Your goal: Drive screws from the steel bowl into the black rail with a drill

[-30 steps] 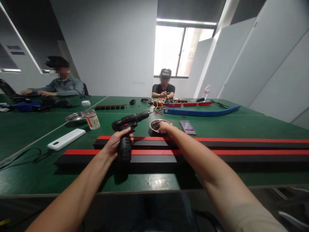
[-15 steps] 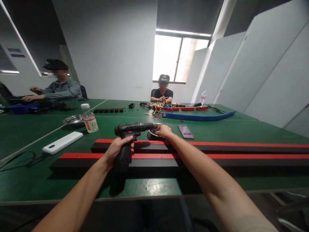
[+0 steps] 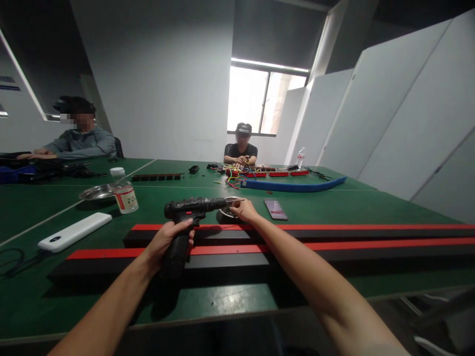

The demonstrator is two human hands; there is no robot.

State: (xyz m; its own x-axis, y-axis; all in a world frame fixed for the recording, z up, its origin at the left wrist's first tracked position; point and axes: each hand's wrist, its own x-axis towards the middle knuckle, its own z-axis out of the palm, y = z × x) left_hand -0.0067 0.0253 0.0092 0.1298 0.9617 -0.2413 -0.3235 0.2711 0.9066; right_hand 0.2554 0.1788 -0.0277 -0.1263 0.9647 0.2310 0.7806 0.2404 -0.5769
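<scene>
At the green table [image 3: 315,210], drill [image 3: 195,203] and bowl [image 3: 225,216]

Nearest, two red-topped bars [image 3: 230,248] lie side by side. Over them the left hand [image 3: 163,242] has its fingers wrapped round the drill's handle. Just beyond sits the bowl, the right hand [image 3: 244,211] at it, fingers bunched – whether they pinch anything, I can't tell. Farther back – a blue strip [image 3: 293,186], then a seated co-worker [image 3: 241,151].
</scene>
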